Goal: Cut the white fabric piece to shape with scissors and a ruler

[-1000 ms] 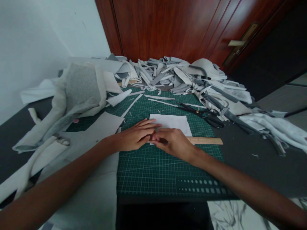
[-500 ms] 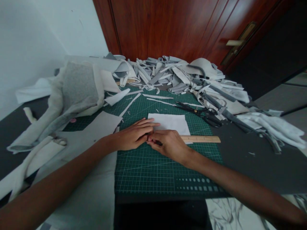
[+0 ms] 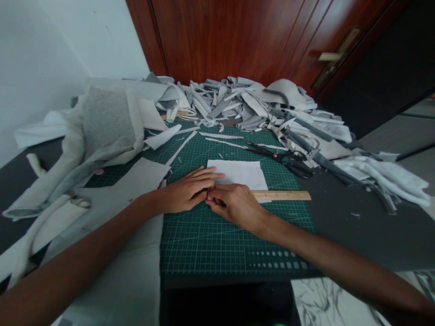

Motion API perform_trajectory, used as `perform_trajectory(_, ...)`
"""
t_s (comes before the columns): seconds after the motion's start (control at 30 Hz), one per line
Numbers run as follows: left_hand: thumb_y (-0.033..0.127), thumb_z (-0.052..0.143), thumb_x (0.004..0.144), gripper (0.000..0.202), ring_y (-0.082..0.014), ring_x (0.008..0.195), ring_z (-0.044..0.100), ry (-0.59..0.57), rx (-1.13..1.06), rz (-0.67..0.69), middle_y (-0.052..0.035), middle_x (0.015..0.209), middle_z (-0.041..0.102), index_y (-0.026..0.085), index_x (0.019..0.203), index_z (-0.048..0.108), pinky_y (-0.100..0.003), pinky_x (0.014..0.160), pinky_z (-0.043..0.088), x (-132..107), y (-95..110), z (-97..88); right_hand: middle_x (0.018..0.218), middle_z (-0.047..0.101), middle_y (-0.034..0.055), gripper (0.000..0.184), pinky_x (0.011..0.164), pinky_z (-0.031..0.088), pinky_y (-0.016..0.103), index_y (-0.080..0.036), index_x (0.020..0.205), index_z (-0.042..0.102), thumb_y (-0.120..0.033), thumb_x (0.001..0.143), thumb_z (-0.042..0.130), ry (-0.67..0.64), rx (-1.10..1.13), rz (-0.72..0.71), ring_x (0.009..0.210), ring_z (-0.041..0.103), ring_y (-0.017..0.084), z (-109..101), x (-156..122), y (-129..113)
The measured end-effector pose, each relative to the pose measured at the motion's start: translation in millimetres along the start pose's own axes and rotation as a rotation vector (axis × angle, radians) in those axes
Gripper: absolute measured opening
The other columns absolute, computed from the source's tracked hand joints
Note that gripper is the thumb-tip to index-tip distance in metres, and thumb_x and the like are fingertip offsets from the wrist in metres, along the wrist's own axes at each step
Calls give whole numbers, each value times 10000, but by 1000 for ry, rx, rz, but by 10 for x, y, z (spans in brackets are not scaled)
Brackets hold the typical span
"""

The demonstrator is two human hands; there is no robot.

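Observation:
My left hand (image 3: 192,189) rests with fingers stretched over the left part of a small white rectangular piece (image 3: 239,174) that looks like cloth. Its thumb bends toward my right hand (image 3: 234,199). The right fingers are pinched together right beside the left fingertips, at the piece's near left part; what they grip, if anything, is hidden. A wooden ruler (image 3: 285,195) lies along the near edge of the white piece and passes under my right hand, so its left end is out of sight. Beneath all this is a green gridded cutting mat (image 3: 204,244).
Black scissors (image 3: 280,158) lie on the mat behind the white piece, to the right. Thin cut strips (image 3: 222,136) lie farther back. Grey and white scraps (image 3: 220,102) are heaped along the back. On the left are a fleecy grey-and-white bundle (image 3: 107,115) and a large pale sheet (image 3: 136,253).
The whole view has shifted slightly, so everything sits a little farther left. Both hands keep nearly the same place and pose on the white piece.

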State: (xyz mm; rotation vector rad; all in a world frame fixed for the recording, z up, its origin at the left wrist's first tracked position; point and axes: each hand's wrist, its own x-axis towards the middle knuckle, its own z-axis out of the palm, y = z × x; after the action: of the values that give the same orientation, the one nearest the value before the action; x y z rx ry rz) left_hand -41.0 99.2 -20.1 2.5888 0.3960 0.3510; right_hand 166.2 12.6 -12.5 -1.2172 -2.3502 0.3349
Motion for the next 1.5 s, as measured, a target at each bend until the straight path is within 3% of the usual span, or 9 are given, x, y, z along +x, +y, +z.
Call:
perform_trajectory(0.67,265,458,1066,224,-267,1598,243,-39,-41,-9,-45,1644,451,225,966,655,-563,1291,209,6,3,-25,735,709,27,201,634,355,335,-173,843,728,-235,985,600,-26,-77,-9,628,583,146,-148,-130,46)
perform_trajectory(1.03,270,422,1078,264,-268,1591,260,-31,-17,5,-47,1650,443,244,1139,677,-534,1286,217,-2,-30,-13,730,687,13,206,638,348,330,-186,879,743,-251,994,585,-28,-130,9,601,540,135,-186,-222,118)
perform_trajectory(1.5,234,425,1068,241,-257,1597,245,-51,-4,-41,-34,1653,438,237,1089,665,-550,1292,206,-7,-8,-26,733,691,14,209,643,348,319,-168,898,758,-242,1004,594,-6,-148,25,633,569,134,-320,-407,216)
